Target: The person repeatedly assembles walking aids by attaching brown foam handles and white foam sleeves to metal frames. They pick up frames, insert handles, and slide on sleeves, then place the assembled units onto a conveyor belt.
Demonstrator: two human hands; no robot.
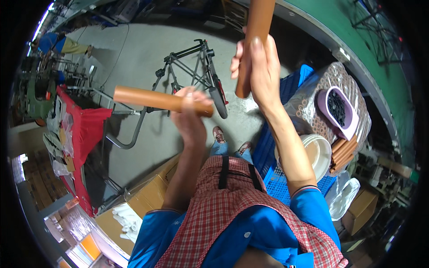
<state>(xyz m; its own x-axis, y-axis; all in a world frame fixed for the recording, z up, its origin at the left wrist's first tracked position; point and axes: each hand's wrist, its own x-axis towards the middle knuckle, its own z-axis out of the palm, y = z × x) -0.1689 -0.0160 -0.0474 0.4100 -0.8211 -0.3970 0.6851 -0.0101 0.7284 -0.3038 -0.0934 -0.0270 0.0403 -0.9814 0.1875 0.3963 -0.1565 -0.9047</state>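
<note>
My left hand [191, 111], slightly blurred, is closed around one end of a brown tube [147, 97], which points out to the left, nearly level. Higher up and to the right, my right hand [261, 62] grips a second brown tube [260, 22], which stands almost upright in the view and runs past the top edge. The two tubes are apart. Below and beyond my hands, a black metal frame with a wheel [196, 71] stands on the grey floor.
On my right, blue plastic crates [275, 178] carry a wrapped bundle of brown tubes [308, 105], a purple scoop of small black parts [328, 107], loose tubes [344, 154] and a white bucket [322, 156]. A cardboard box [149, 194] holds white pieces at left, near red cloth [87, 129].
</note>
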